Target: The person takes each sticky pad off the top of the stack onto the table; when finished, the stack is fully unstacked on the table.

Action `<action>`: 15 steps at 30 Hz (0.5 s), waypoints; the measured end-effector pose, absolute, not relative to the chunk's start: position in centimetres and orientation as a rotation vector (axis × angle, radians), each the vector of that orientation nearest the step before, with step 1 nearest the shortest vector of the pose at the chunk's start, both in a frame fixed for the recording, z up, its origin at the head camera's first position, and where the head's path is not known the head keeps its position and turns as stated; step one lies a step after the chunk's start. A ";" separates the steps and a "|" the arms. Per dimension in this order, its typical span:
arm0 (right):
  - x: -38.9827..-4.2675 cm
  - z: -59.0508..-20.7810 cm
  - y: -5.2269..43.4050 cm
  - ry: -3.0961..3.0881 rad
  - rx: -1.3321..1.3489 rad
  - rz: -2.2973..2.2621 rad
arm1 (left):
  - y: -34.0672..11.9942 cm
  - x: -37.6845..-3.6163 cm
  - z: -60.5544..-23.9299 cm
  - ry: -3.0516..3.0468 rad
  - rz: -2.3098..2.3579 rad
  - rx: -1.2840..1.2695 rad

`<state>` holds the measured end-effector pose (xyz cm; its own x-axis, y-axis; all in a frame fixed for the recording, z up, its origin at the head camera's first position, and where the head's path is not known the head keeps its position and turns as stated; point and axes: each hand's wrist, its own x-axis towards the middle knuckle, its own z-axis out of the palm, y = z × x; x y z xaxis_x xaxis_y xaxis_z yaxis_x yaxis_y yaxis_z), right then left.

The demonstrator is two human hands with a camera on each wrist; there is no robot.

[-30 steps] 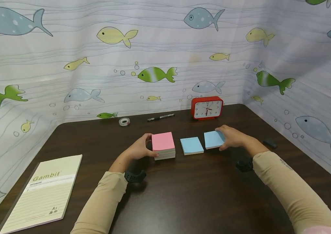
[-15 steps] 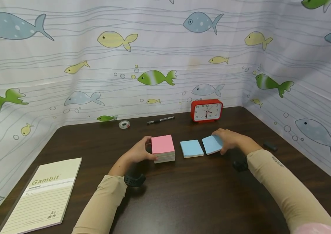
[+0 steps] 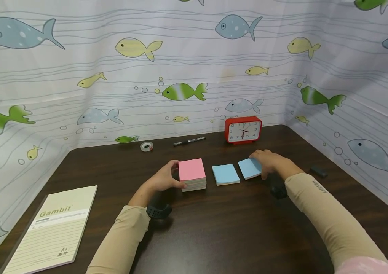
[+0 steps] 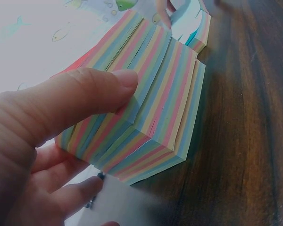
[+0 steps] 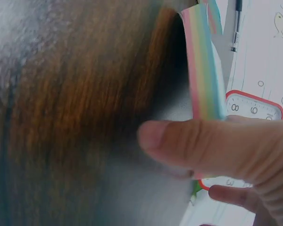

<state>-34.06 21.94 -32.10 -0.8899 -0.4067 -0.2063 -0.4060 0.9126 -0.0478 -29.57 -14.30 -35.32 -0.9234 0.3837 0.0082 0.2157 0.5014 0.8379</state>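
Right hand (image 3: 270, 161) slid its blue-topped pad (image 3: 249, 168) toward middle pad (image 3: 225, 174), gap at 3 o'clock nearly gone; fingers clamped. Left hand (image 3: 164, 177) clasps pink-topped stack (image 3: 192, 174). Merging undone.

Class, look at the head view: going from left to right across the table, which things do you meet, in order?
Notebook → tape roll → left hand → pink-topped pad → middle blue pad → right blue pad → right hand → small black object.
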 end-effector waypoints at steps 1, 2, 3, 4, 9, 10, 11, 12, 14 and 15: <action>-34.0 -32.0 21.8 2.861 -0.613 0.004 | -14.3 -29.6 -35.3 2.565 1.395 0.515; -33.9 -31.9 21.7 2.860 -0.614 0.013 | -14.3 -29.6 -35.3 2.566 1.398 0.516; -33.8 -31.8 21.6 2.857 -0.615 0.014 | -14.3 -29.6 -35.3 2.568 1.399 0.516; -33.7 -31.7 21.4 2.855 -0.617 0.011 | -14.3 -29.6 -35.3 2.568 1.400 0.517; -33.2 -31.3 20.3 2.856 -0.670 -0.076 | -14.3 -29.3 -35.3 2.557 1.408 0.511; -33.1 -31.2 19.9 2.855 -0.680 -0.093 | -14.3 -29.3 -35.3 2.555 1.411 0.506; -32.9 -31.1 19.6 2.853 -0.692 -0.104 | -14.3 -29.2 -35.3 2.554 1.415 0.503; -32.8 -31.0 19.3 2.850 -0.704 -0.110 | -14.2 -29.2 -35.3 2.556 1.416 0.501; -32.6 -30.7 18.6 2.845 -0.732 -0.104 | -14.2 -29.2 -35.3 2.553 1.421 0.507; -32.4 -30.5 18.3 2.843 -0.744 -0.095 | -14.1 -29.1 -35.3 2.553 1.421 0.511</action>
